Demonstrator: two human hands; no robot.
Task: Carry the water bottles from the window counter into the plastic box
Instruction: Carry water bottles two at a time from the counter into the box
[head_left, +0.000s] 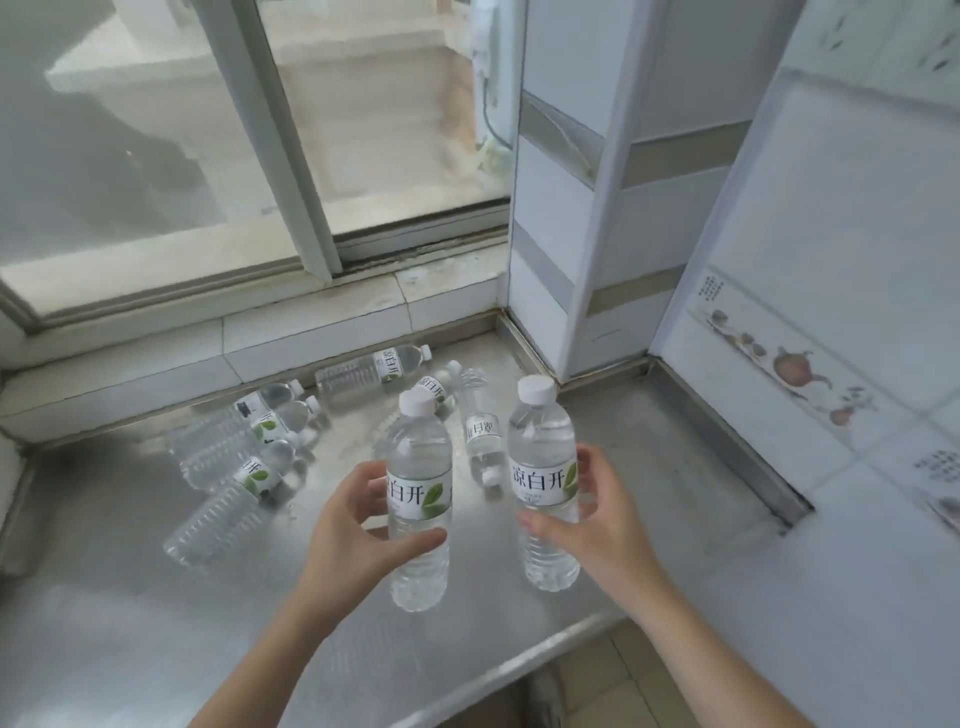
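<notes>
The left hand (358, 525) grips one upright water bottle (420, 499); the right hand (587, 514) grips another (543, 483), both above the steel window counter (130, 597). Keeping them vertical, grips at the labels, should prevent slipping. Remaining bottles (244, 457) lie at ten o'clock; the plastic box is unseen.

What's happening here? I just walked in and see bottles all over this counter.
A person is clearing water bottles off the metal window counter. The left hand grips one upright bottle and the right hand grips another, both held above the counter. Several more bottles lie on their sides near the window. No plastic box is in view.
</notes>
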